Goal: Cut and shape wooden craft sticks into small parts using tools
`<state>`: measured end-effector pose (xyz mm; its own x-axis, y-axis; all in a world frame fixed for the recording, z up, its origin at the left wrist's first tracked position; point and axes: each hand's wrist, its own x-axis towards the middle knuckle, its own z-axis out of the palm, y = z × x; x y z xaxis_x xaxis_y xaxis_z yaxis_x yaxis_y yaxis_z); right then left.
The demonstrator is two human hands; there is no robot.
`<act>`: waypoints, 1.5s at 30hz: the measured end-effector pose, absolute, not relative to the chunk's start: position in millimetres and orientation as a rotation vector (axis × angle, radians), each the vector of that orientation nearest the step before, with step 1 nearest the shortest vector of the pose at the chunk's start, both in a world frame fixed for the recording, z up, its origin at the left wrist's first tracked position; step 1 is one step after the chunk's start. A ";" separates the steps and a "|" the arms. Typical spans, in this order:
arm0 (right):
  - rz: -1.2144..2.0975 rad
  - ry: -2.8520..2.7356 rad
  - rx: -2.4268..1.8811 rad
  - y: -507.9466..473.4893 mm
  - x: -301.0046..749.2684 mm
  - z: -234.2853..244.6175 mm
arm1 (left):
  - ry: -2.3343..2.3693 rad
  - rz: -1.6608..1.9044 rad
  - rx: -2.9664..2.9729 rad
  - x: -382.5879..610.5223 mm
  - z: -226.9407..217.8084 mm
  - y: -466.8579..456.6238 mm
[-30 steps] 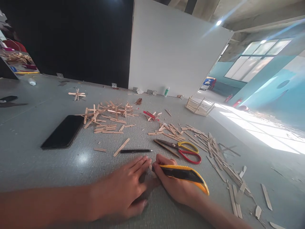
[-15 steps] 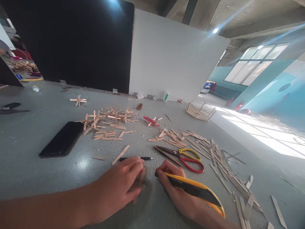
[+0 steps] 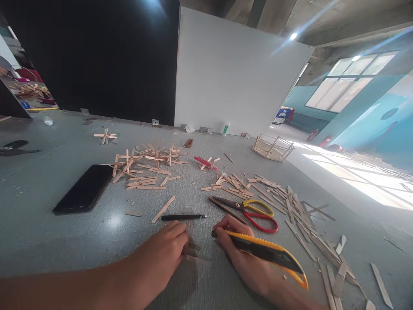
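My right hand (image 3: 240,247) is closed around a yellow and black utility knife (image 3: 267,252), its front end pointing left. To its left, my left hand (image 3: 166,249) is curled, with blurred wooden craft stick pieces (image 3: 197,260) poking out from under its fingers; how they are gripped is partly hidden. A black pen (image 3: 183,217) lies just beyond the left hand. Next to the pen rests a loose craft stick (image 3: 163,209). Scissors (image 3: 243,207) with one yellow and one red handle lie half spread beyond my right hand.
A black phone (image 3: 83,189) lies at the left. Stick piles (image 3: 146,181) and joined stick stars (image 3: 105,136) spread across the middle, more sticks (image 3: 309,232) along the right. A stick-built frame (image 3: 273,148) stands far right. Upright black and white panels (image 3: 238,73) close off the back.
My left hand has drawn back toward me and its fingers have curled in, uncovering the pen. The stick pieces by it have turned more sideways. My right hand keeps the knife in nearly the same place.
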<state>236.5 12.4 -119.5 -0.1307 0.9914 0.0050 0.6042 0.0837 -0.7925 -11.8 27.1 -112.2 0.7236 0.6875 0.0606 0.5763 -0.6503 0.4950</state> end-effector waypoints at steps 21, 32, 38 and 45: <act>0.898 -1.748 -1.586 15.9 240.3 -134.8 | 1.057 0.761 1.557 -33.9 -11.0 9.4; 0.836 -1.832 -1.558 16.6 238.8 -130.5 | 0.761 0.810 1.541 -33.7 -7.4 -5.0; 0.827 -1.840 -1.565 16.5 238.2 -129.0 | 0.719 0.800 1.433 -28.4 -5.7 -8.6; 0.779 -1.823 -1.549 15.5 235.6 -124.2 | 0.757 0.832 1.375 -22.1 -8.6 -14.4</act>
